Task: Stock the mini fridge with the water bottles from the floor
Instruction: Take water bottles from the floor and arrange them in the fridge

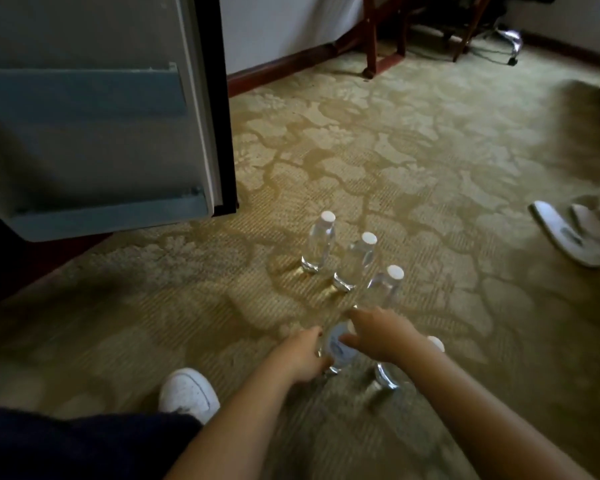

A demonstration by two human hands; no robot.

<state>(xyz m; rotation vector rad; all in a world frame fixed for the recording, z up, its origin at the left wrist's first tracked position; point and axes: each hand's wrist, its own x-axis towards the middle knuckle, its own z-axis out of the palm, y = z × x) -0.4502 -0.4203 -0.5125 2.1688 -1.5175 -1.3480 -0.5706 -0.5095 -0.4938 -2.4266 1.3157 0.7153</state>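
Both hands close on the nearest water bottle beside the open mini fridge.

The mini fridge door [94, 133] stands swung wide at the left, its door shelves bare. The bottles wait close by on the patterned carpet [430, 150], probably so each is a short reach. White slippers [575, 237] lie well apart to the right, and a white shoe [187, 393] is planted near the hands. A row of three water bottles [355, 263], clear with white caps, stands upright; another bottle [387, 374] is half hidden behind the right forearm. The left hand [302, 356] curls its fingers round the nearest bottle [338, 348], which bears a pale label. The right hand [378, 334] touches the bottle's top with its thumb; blur hides whether its fingers grip.
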